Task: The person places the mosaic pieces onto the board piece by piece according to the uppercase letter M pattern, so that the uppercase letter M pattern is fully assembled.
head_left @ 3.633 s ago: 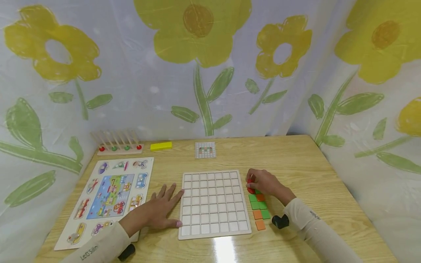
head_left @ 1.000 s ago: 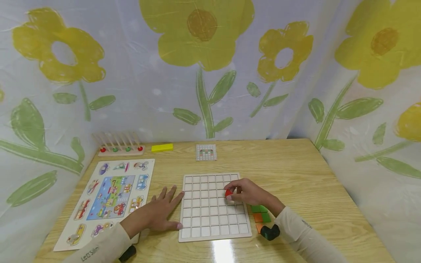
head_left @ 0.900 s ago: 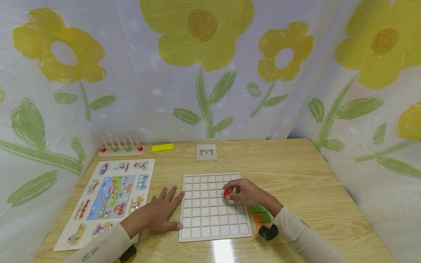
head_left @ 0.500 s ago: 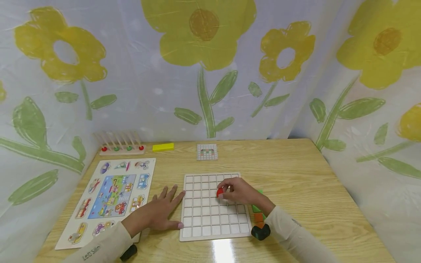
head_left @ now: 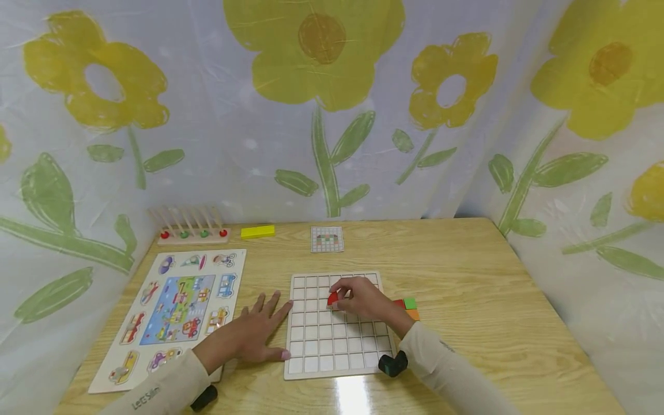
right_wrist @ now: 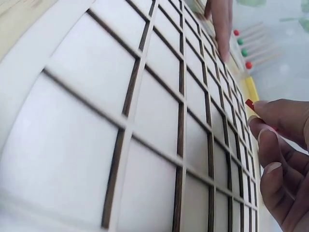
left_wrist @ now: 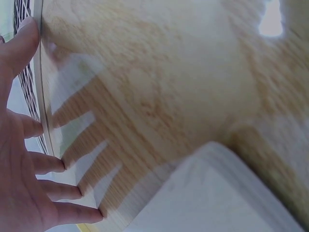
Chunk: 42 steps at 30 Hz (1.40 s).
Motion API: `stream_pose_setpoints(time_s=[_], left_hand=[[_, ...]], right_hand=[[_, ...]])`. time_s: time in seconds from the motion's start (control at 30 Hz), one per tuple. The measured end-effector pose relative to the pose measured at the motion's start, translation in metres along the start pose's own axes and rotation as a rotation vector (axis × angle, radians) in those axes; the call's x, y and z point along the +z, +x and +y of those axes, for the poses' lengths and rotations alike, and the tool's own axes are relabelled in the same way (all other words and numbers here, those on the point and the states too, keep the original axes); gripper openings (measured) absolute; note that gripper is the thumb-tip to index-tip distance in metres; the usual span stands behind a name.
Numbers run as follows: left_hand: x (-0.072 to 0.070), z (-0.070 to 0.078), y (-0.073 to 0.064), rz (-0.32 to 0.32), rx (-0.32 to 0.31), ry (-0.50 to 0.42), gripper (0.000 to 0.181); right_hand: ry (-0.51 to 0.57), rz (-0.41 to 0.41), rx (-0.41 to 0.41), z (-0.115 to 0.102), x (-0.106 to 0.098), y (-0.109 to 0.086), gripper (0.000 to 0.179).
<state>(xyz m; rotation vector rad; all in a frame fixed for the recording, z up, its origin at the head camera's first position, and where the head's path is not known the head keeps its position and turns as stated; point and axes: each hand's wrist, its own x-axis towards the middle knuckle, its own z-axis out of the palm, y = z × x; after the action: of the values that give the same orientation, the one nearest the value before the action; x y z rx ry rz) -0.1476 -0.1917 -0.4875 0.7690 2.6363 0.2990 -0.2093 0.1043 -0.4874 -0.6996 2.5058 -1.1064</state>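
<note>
"Where's the held red tile (head_left: 332, 298)?"

"At the far half of the board (head_left: 325, 363), pinched between thumb and forefinger of the right hand (head_left: 360, 300). Whether it touches the grid, I can't tell."

"And the left hand (head_left: 249, 336)?"

"Fingers spread on the table (head_left: 456, 276), with thumb and forefinger tips at the board's left edge."

"How would the tile handle?"

"Light and stiff, I'd guess, and hard to break. It looks thin, in the right wrist view, and probably smooth, so it could slip or twist."

"Best hold?"

"Fingertips on opposite edges, I'd say, squeezing lightly and leaving the underside free."
</note>
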Motion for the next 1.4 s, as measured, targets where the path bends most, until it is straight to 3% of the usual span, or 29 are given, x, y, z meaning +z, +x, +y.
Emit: stream_pose_setpoints(time_s=[0.5, 0.87, 1.4], left_hand=[[0.000, 0.001, 0.001, -0.014, -0.019, 0.003, 0.106], [0.000, 0.000, 0.000, -0.005, -0.017, 0.005, 0.106], [0.000, 0.000, 0.000, -0.004, -0.019, 0.002, 0.107]], right_hand=[[0.037, 0.006, -0.023, -0.012, 0.015, 0.017, 0.028], [-0.001, 0.002, 0.047, -0.010, 0.025, 0.026, 0.025], [-0.034, -0.017, 0.009, -0.013, 0.032, 0.029, 0.019]])
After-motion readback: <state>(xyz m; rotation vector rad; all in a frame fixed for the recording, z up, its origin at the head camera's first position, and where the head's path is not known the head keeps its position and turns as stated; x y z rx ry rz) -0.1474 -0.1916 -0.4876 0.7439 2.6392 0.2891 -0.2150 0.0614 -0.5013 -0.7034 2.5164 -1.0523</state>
